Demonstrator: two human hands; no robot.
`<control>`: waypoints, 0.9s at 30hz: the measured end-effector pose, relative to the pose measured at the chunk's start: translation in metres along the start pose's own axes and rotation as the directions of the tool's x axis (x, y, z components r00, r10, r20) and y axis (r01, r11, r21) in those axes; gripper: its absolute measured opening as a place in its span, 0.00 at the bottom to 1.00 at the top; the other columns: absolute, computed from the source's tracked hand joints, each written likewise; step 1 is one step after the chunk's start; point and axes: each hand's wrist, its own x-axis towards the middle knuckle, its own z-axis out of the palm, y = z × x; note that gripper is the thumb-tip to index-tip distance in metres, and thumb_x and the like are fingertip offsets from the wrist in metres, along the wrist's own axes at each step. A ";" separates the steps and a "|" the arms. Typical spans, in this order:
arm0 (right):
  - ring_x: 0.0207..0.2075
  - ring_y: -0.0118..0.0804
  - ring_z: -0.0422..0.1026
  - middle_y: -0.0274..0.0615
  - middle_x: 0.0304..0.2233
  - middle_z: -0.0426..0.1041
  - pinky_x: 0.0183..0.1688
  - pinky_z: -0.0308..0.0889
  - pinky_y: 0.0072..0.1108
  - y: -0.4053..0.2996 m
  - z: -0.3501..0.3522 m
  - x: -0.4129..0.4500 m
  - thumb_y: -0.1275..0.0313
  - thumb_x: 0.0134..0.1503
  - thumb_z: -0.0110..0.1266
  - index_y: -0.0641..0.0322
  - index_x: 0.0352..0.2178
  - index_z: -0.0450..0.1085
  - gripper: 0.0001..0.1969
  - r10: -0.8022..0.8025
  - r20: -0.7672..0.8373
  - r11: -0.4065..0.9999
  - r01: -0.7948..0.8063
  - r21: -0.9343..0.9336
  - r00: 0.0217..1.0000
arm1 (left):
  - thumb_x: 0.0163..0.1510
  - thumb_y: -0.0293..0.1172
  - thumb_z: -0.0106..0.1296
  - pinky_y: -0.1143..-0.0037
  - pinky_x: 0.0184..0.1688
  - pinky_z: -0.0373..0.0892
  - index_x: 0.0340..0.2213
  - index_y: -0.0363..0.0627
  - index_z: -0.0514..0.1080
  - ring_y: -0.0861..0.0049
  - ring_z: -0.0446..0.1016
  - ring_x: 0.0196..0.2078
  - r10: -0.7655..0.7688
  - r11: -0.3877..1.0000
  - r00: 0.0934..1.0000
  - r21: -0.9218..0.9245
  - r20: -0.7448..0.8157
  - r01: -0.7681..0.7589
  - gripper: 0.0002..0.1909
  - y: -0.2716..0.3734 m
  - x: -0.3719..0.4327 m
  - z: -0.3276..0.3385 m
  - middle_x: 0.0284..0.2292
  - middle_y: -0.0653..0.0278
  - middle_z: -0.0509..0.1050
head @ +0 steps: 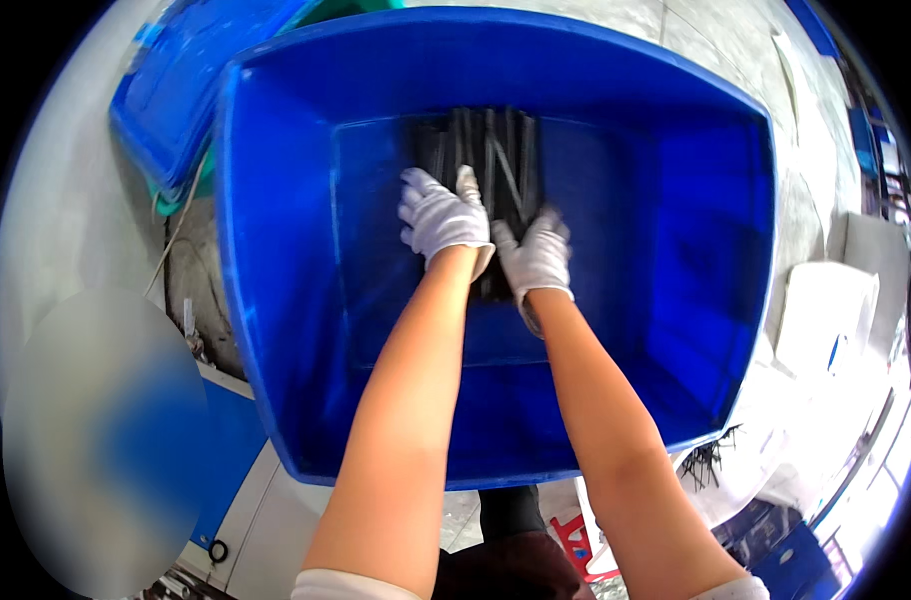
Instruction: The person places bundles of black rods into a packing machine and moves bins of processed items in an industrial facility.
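Both hands, in white gloves, reach down into a large blue plastic bin (710,247). A bundle of long black strips (500,161) lies on the bin's floor, roughly in the middle. My left hand (444,214) is at the bundle's left side, its fingers spread and its thumb over the strips. Lower down, at the right side of the bundle, is my right hand (538,251), its thumb apart from the blurred fingers. Whether either hand grips the strips cannot be told. The near end of the bundle is partly hidden by the hands.
Tall walls of the bin surround both forearms. A blue lid or tray (178,97) leans outside its upper left corner. A blue panel (230,435) is at the lower left, a red plastic stool (575,544) below the bin, and a white container (823,315) at the right.
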 end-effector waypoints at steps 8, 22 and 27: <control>0.56 0.53 0.55 0.61 0.56 0.50 0.57 0.52 0.32 -0.013 -0.010 0.038 0.37 0.44 0.46 0.76 0.55 0.45 0.53 0.259 0.024 0.954 -0.251 -0.165 0.966 | 0.52 0.47 0.43 0.65 0.56 0.55 0.51 0.27 0.54 0.50 0.58 0.53 0.352 0.900 0.878 -0.138 -0.325 -0.413 0.35 -0.034 -0.059 -0.079 0.50 0.39 0.60; 0.51 0.51 0.62 0.58 0.47 0.65 0.54 0.56 0.29 0.055 -0.130 -0.274 0.66 0.53 0.50 0.73 0.50 0.57 0.27 -0.545 0.131 0.798 0.560 -0.221 0.828 | 0.56 0.39 0.43 0.77 0.33 0.66 0.34 0.41 0.71 0.77 0.72 0.30 0.255 0.635 0.895 -0.761 0.365 0.130 0.14 -0.314 -0.406 -0.313 0.25 0.62 0.73; 0.48 0.40 0.67 0.56 0.48 0.65 0.50 0.60 0.23 -0.041 -0.159 -0.412 0.63 0.54 0.51 0.76 0.49 0.58 0.28 -0.614 0.488 0.739 0.669 0.078 0.621 | 0.57 0.40 0.45 0.83 0.39 0.67 0.41 0.41 0.69 0.84 0.71 0.40 0.171 0.238 0.941 -0.939 0.293 0.249 0.16 -0.371 -0.437 -0.437 0.39 0.68 0.73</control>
